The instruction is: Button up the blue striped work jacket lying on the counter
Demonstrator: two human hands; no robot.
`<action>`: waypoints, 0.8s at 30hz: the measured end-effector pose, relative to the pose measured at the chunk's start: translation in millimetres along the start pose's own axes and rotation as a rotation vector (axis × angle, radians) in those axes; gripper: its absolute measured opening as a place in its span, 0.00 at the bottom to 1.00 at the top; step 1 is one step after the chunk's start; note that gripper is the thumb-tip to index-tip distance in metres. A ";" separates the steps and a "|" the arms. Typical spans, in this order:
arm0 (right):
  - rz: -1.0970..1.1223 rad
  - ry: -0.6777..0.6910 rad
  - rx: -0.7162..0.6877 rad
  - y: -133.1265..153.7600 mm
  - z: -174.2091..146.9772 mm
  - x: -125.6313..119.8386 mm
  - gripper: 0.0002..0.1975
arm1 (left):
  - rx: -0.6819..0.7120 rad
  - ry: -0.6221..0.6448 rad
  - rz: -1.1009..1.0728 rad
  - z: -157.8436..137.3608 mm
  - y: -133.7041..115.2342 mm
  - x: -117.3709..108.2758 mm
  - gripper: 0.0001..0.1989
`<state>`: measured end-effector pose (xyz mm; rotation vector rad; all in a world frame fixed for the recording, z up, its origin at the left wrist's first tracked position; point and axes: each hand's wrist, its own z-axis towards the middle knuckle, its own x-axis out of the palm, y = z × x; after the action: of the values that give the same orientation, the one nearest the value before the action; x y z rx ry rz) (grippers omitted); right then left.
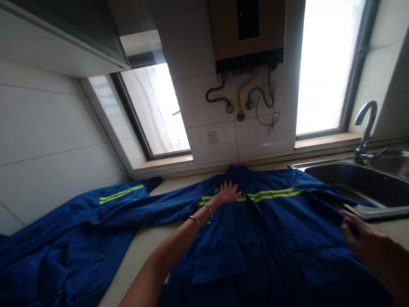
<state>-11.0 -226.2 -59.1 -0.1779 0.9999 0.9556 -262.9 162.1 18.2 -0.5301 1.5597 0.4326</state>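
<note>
A blue work jacket (pixel 275 230) with a yellow-green and grey reflective stripe across the chest lies front up on the counter, its collar towards the wall. My left hand (pixel 227 192), fingers spread, rests flat on the chest near a small white logo. Two bangles circle that wrist. At the jacket's right side, my right hand (pixel 367 241) has thumb and fingers brought together on the blue cloth; the dim light blurs the exact grip. One sleeve stretches left over a second blue garment (pixel 76 243); the other runs to the sink's edge.
A steel sink (pixel 338 170) with a curved faucet (pixel 366 128) is at the right. Above the counter (pixel 143 251), a water heater (pixel 246 34) with hoses hangs on the tiled wall between two windows. A wall socket (pixel 211 137) sits below. An upper cabinet (pixel 64 38) juts out at upper left.
</note>
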 end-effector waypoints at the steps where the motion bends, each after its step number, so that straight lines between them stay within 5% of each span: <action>1: 0.008 0.062 -0.068 28.0 12.4 3.1 0.26 | -0.049 0.008 0.041 -13.0 19.0 3.0 0.39; 4: 0.135 0.236 -0.450 110.1 47.0 31.4 0.27 | -0.139 0.049 0.081 -45.9 61.0 21.0 0.38; 9: -0.008 0.606 -0.409 185.0 85.4 112.6 0.27 | -0.154 0.058 -0.016 -68.5 94.1 55.3 0.32; 16: -0.005 0.665 -0.377 196.7 121.5 169.5 0.31 | -0.143 0.020 -0.035 -38.2 114.9 57.6 0.30; 24: 0.209 0.550 -0.389 199.8 135.2 165.2 0.28 | -0.110 -0.066 0.121 -33.8 105.0 44.2 0.27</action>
<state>-44.0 64.3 -55.7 -0.7017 1.3418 1.3274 -351.9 225.4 -28.7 -0.5019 1.5149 0.6248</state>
